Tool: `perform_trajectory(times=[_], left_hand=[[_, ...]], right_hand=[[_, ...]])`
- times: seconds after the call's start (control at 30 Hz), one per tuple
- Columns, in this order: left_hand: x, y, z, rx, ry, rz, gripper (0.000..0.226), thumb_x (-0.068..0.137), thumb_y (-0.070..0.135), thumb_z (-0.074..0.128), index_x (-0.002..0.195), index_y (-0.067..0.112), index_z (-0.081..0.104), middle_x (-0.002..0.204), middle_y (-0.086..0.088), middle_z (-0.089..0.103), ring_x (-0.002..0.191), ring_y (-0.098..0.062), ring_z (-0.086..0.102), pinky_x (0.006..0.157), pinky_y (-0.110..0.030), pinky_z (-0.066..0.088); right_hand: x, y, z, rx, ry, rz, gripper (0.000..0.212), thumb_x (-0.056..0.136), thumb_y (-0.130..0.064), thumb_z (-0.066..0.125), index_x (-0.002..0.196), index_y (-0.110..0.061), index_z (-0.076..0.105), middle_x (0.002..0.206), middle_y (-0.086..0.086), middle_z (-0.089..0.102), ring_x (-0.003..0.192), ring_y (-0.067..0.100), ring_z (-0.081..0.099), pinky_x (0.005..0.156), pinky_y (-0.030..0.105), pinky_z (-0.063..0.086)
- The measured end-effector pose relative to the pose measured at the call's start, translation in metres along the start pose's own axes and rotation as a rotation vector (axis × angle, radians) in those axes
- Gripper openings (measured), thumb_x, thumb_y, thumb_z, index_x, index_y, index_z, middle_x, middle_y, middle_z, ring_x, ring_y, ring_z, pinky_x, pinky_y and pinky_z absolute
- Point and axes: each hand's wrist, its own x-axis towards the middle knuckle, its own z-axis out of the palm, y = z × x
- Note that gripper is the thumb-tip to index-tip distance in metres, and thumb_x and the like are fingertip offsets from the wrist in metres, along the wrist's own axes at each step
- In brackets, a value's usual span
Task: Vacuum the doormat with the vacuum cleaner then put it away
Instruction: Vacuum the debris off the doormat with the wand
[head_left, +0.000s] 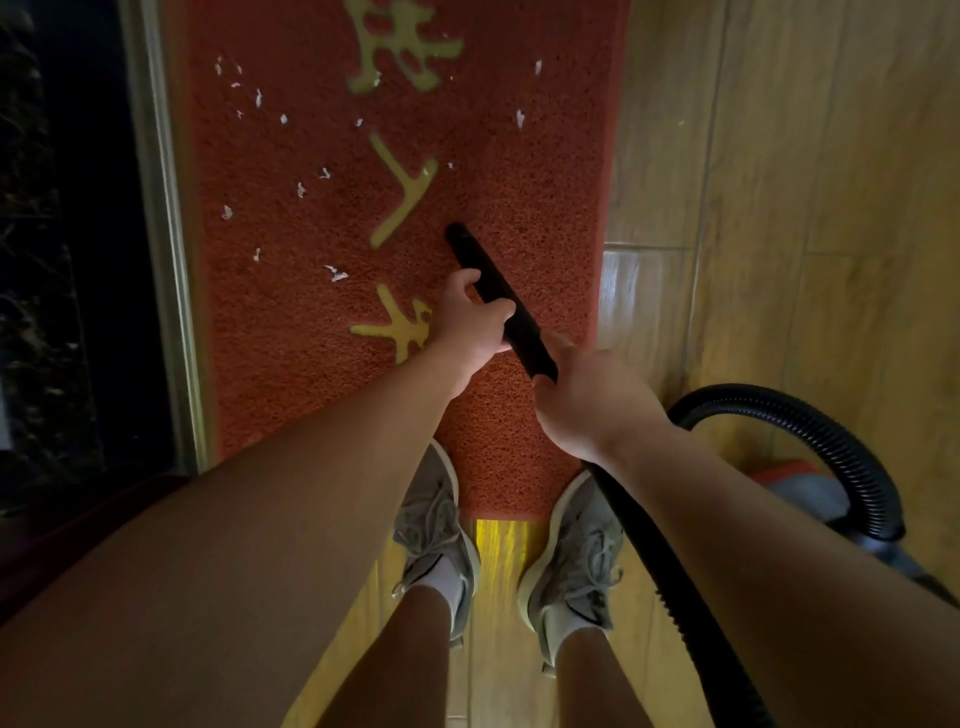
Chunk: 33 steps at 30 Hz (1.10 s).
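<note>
Both grips are holding a black vacuum nozzle (483, 270) over the red doormat (291, 322).

The left grip (470, 325) is curling round the nozzle nearer its tip, and the right grip (592, 400) is clasping it just behind, with the tip pointing at the doormat's middle. White scraps (335, 273) are lying across the doormat's left and far parts. Grey shoes (436, 519) are standing on its near edge. The ribbed hose (810, 421) is looping toward the vacuum body (810, 488), right of the doormat.

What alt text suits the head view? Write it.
The left hand and right hand grip a black nozzle aimed at a red doormat strewn with white scraps. A ribbed hose loops to the vacuum cleaner on the wood floor.
</note>
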Motion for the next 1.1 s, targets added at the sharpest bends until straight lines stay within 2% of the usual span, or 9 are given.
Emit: perform_trajectory(times=[0.1, 0.27, 0.4, 0.5, 0.6, 0.67, 0.73, 0.83, 1.1], left_hand=[[0.000, -0.004, -0.014, 0.000, 0.020, -0.007, 0.057, 0.094, 0.003, 0.064, 0.145, 0.019, 0.043, 0.141, -0.013, 0.046, 0.103, -0.024, 0.063, 0.075, -0.036, 0.064], [0.003, -0.009, -0.036, -0.029, 0.048, -0.022, 0.056, 0.093, 0.002, 0.064, 0.142, 0.018, 0.044, 0.146, -0.014, 0.042, 0.115, -0.029, 0.060, 0.068, -0.034, 0.064], [0.006, -0.015, -0.049, -0.028, 0.053, -0.025, 0.056, 0.093, 0.003, 0.066, 0.143, 0.016, 0.045, 0.138, -0.011, 0.048, 0.092, -0.014, 0.061, 0.072, -0.036, 0.064], [0.005, -0.017, -0.054, -0.034, 0.055, -0.029, 0.055, 0.093, 0.004, 0.066, 0.142, 0.016, 0.045, 0.133, -0.010, 0.048, 0.087, -0.010, 0.060, 0.077, -0.039, 0.064], [0.002, -0.018, -0.061, -0.077, 0.053, -0.040, 0.055, 0.093, 0.001, 0.064, 0.142, 0.015, 0.043, 0.137, -0.011, 0.046, 0.088, -0.012, 0.059, 0.064, -0.031, 0.063], [0.000, -0.019, -0.069, -0.116, 0.054, -0.054, 0.055, 0.094, -0.001, 0.063, 0.142, 0.018, 0.043, 0.139, -0.012, 0.045, 0.095, -0.018, 0.061, 0.056, -0.026, 0.060], [-0.002, -0.020, -0.077, -0.141, 0.053, -0.058, 0.057, 0.094, -0.002, 0.061, 0.143, 0.020, 0.044, 0.140, -0.011, 0.045, 0.104, -0.024, 0.060, 0.054, -0.024, 0.059], [-0.003, -0.022, -0.088, -0.155, 0.069, -0.065, 0.055, 0.095, -0.001, 0.059, 0.143, 0.021, 0.046, 0.143, -0.013, 0.047, 0.104, -0.025, 0.059, 0.051, -0.022, 0.057], [-0.005, -0.021, -0.100, -0.142, 0.061, -0.070, 0.055, 0.096, -0.001, 0.057, 0.145, 0.021, 0.045, 0.140, -0.016, 0.052, 0.103, -0.026, 0.064, 0.059, -0.026, 0.061]], right_hand=[[0.001, -0.009, 0.006, -0.032, -0.010, -0.013, 0.055, 0.098, -0.026, 0.041, 0.150, -0.041, 0.034, 0.078, 0.000, 0.059, 0.068, 0.021, 0.061, 0.054, 0.030, 0.048], [0.004, -0.026, 0.015, -0.069, -0.032, -0.048, 0.056, 0.099, -0.025, 0.043, 0.151, -0.041, 0.032, 0.080, 0.001, 0.061, 0.067, 0.021, 0.061, 0.053, 0.029, 0.044], [0.006, -0.038, 0.025, -0.109, -0.032, -0.062, 0.056, 0.098, -0.025, 0.043, 0.152, -0.037, 0.033, 0.072, -0.001, 0.059, 0.065, 0.021, 0.061, 0.054, 0.030, 0.046], [0.002, -0.045, 0.029, -0.107, -0.045, -0.048, 0.060, 0.098, -0.026, 0.043, 0.154, -0.038, 0.027, 0.075, 0.002, 0.062, 0.068, 0.024, 0.064, 0.060, 0.036, 0.056], [0.000, -0.051, 0.028, -0.131, -0.057, -0.047, 0.062, 0.098, -0.027, 0.043, 0.155, -0.040, 0.024, 0.078, 0.004, 0.065, 0.070, 0.026, 0.066, 0.064, 0.041, 0.059], [-0.001, -0.058, 0.027, -0.154, -0.076, -0.049, 0.060, 0.097, -0.026, 0.043, 0.153, -0.042, 0.026, 0.082, 0.004, 0.068, 0.071, 0.026, 0.066, 0.064, 0.039, 0.058], [0.000, -0.065, 0.027, -0.194, -0.089, -0.059, 0.060, 0.095, -0.025, 0.045, 0.152, -0.041, 0.030, 0.092, 0.007, 0.070, 0.076, 0.027, 0.066, 0.066, 0.035, 0.055], [0.003, -0.077, 0.030, -0.202, -0.113, -0.071, 0.058, 0.094, -0.023, 0.045, 0.150, -0.036, 0.035, 0.100, 0.009, 0.070, 0.086, 0.031, 0.066, 0.075, 0.039, 0.057], [0.003, -0.086, 0.037, -0.218, -0.118, -0.112, 0.056, 0.096, -0.021, 0.046, 0.151, -0.030, 0.037, 0.080, 0.002, 0.056, 0.073, 0.026, 0.056, 0.064, 0.031, 0.045]])
